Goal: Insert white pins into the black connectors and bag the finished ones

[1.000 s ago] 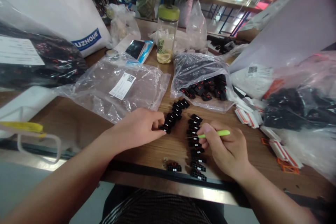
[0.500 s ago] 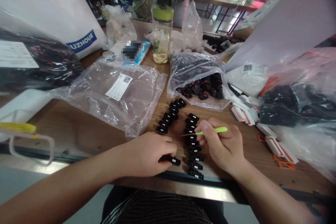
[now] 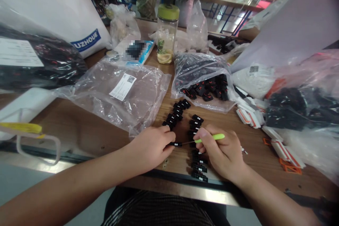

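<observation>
My left hand [image 3: 155, 144] is closed on a black connector housing [image 3: 176, 144] with two white dots on its end. Between thumb and fingers, my right hand [image 3: 221, 148] grips a thin needle-like pick with a lime-green handle [image 3: 212, 138]. The pick's metal tip points left and reaches the dotted end of the housing; whether it enters cannot be made out. A column of similar black housings [image 3: 199, 168] runs beneath and beside my right fingers, partly hidden by them. Beyond my left hand lies another row of black housings [image 3: 178, 110].
An open clear bag of black housings [image 3: 209, 90] lies behind the rows, with a flat plastic bag [image 3: 143, 102] to its left. A green-lidded bottle [image 3: 167, 35] stands at the back. White and orange parts [image 3: 286, 152] lie at right, near bulging bags.
My left hand has raised the housing away from the table's front edge. My right hand has brought the pick slightly down to meet its dotted end. The view has shifted a little.
</observation>
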Demonstrator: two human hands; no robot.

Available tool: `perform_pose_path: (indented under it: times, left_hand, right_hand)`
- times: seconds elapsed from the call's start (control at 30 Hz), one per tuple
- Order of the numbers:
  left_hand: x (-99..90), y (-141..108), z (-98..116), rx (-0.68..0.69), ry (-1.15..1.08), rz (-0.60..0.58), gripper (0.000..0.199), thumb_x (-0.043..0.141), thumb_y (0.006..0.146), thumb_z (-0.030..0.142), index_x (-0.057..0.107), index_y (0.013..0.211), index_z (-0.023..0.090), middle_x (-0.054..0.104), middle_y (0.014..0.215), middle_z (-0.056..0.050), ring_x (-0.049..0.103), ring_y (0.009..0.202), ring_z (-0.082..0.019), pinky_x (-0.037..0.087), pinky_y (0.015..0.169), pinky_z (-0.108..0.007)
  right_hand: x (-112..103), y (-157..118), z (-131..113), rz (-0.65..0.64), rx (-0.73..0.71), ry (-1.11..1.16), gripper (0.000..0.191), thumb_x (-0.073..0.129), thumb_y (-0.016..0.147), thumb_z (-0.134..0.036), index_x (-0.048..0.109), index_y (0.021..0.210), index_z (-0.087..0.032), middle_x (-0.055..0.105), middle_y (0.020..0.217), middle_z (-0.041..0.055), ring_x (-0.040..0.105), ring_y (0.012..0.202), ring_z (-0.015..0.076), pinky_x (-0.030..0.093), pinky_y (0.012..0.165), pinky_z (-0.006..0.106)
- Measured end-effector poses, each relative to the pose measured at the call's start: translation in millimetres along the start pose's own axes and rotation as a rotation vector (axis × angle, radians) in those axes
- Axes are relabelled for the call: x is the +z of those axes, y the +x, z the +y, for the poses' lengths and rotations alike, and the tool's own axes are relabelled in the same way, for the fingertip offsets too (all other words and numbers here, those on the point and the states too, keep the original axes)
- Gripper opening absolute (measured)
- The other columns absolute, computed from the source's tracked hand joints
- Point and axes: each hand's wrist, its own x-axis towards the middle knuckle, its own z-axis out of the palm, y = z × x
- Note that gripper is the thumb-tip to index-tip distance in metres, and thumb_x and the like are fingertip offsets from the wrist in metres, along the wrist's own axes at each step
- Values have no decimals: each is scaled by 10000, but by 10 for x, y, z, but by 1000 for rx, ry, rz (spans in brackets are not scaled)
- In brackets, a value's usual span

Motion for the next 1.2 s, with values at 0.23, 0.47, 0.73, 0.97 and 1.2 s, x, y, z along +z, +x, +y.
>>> perform_pose_path:
  times: [0.23, 0.47, 0.73, 0.97, 1.2]
  left_hand:
    - [5, -13, 2, -6, -28, 31, 86, 626, 901, 219, 695, 892, 168, 642, 859, -36, 644, 771, -212, 504, 717, -361]
    - [3, -4, -8, 10, -32, 51, 87, 623, 893, 215, 690, 865, 168, 632, 828, -30, 629, 731, -198, 494, 686, -344]
    - [-2, 3, 0, 11, -33, 50, 94, 617, 899, 215, 668, 838, 165, 628, 825, -30, 632, 733, -203, 491, 682, -342]
    - [4, -6, -6, 21, -24, 40, 114, 599, 916, 221, 689, 879, 161, 648, 859, -46, 647, 764, -207, 508, 708, -342]
    - [2, -2, 2, 27, -5, 47, 112, 609, 907, 218, 688, 858, 157, 653, 846, -49, 651, 772, -216, 514, 712, -353]
  right_hand:
    - [56, -34, 24, -13, -33, -45, 242, 513, 987, -242, 650, 794, -191, 635, 636, -16, 589, 512, 94, 455, 512, 227]
    - [53, -15, -23, -42, -39, -91, 290, 485, 1000, -270, 638, 767, -193, 603, 593, -16, 536, 484, 100, 416, 487, 244]
    - [78, 40, -94, -108, -27, -173, 304, 464, 1010, -266, 592, 743, -197, 575, 600, -20, 526, 526, 105, 405, 551, 269]
    - [74, -23, -62, -30, -37, -112, 285, 476, 1001, -249, 605, 752, -195, 603, 603, -18, 554, 496, 97, 420, 525, 246]
    - [95, -29, -9, -7, -31, -51, 263, 494, 995, -239, 628, 774, -194, 630, 628, -16, 594, 502, 96, 458, 525, 234]
